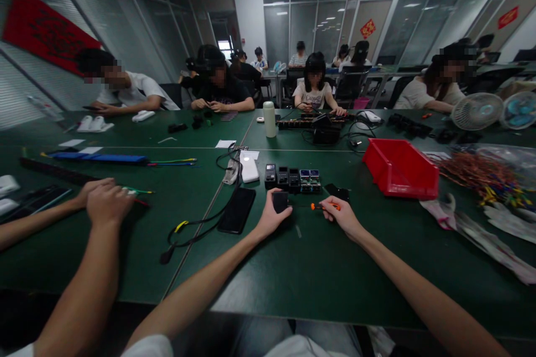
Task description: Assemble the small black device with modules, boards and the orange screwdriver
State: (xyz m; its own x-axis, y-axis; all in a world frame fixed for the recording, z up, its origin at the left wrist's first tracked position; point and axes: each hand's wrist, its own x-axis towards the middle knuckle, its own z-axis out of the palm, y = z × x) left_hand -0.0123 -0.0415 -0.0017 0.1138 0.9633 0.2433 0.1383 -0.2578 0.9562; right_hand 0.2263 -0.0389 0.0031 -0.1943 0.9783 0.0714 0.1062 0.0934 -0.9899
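Observation:
My left hand [274, 215] is closed round a small black box-shaped module [280, 201], with the thumb along its lower edge. In my right hand [341, 213] is a screwdriver with an orange and black handle [319, 207]. Its thin shaft points left toward the module; whether the tip touches it I cannot tell. Just beyond my left hand stand several similar black modules [283, 177] in a row. At the row's right end sit units with exposed circuit boards [310, 181]. A flat black piece [337, 192] lies behind my right hand.
A black phone [237, 210], a cable [196, 225] and a white power bank [249, 167] lie to the left. A red bin [400, 170], copper wires [481, 173] and gloves [494, 234] are at right. A co-worker's hands [106, 201] work at left; a bottle [269, 120] stands ahead.

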